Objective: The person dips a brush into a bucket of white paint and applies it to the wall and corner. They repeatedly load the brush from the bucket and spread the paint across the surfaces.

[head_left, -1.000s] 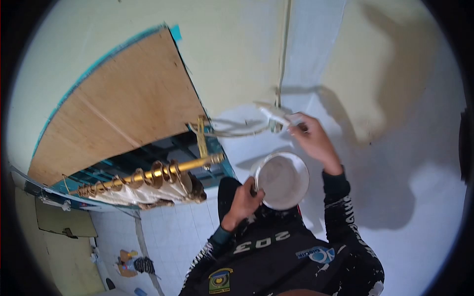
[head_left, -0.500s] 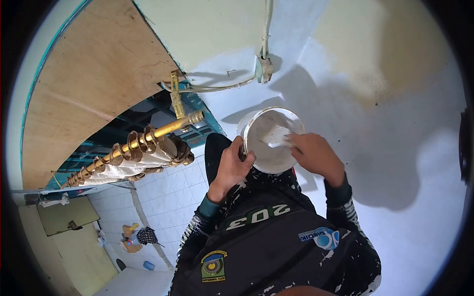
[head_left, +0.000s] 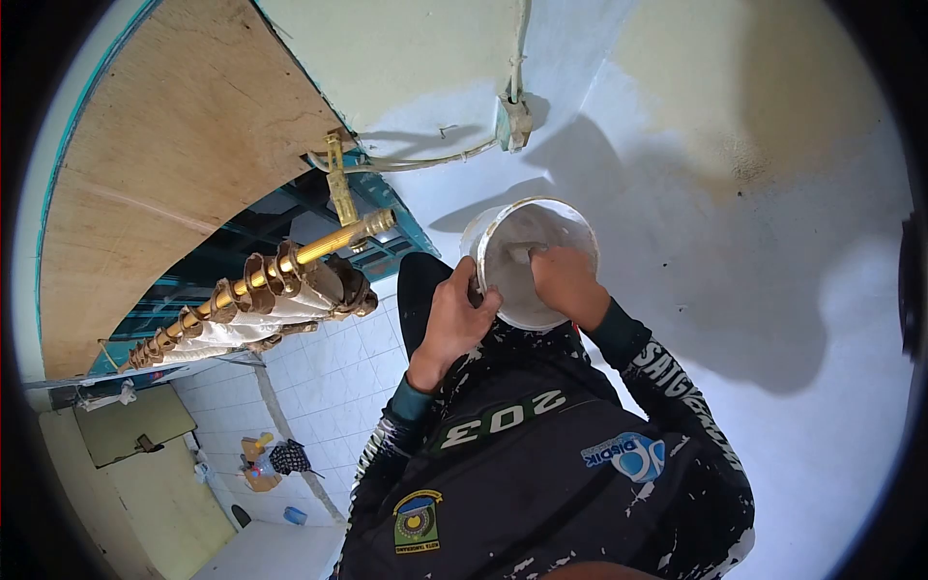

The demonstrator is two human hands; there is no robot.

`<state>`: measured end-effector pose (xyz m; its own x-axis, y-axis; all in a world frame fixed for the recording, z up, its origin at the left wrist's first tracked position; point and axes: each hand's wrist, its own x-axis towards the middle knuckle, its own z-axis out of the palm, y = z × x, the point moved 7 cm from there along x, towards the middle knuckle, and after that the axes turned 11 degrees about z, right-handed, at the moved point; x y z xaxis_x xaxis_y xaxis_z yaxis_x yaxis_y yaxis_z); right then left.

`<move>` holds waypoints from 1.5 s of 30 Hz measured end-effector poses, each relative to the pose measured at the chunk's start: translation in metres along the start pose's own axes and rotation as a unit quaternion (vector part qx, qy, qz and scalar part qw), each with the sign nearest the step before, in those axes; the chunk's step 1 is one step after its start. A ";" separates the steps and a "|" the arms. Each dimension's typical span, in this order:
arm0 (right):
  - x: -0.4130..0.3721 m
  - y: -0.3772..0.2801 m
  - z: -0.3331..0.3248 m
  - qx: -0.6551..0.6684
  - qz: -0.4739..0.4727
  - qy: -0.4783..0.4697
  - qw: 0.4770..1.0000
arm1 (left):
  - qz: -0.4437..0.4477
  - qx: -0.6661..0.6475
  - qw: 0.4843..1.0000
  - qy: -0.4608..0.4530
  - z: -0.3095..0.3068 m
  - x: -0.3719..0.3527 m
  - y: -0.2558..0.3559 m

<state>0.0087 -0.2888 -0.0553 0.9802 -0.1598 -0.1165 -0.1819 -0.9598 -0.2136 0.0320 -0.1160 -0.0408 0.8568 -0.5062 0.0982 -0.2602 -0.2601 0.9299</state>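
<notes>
A white bucket with whitish paint inside is in the middle of the head view, in front of my body. My left hand grips its left side, the thumb over the rim and the fingers on the outer wall. Reaching inside is my right hand, closed on what looks like a paintbrush. Most of the brush is hidden by the hand and the bucket's shaded interior.
A brass curtain rod with rings and a bunched curtain juts out at left, close to my left arm. Behind the bucket, a socket box with cables sits on the partly whitened wall. Far below lies a tiled floor.
My right hand has moved left and deeper into the bucket with the brush, whose white bristles showed more before. My left hand keeps its hold on the bucket.
</notes>
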 end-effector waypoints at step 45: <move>-0.072 0.096 -0.066 0.660 0.233 -0.253 0.668 | 0.001 -0.027 0.999 0.022 -0.006 0.015 -0.002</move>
<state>-0.0743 -0.3850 -0.0031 0.7019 0.0486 -0.7107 -0.6960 0.2590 -0.6697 0.0484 -0.1180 -0.0390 0.8755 -0.4697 0.1136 -0.2378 -0.2140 0.9475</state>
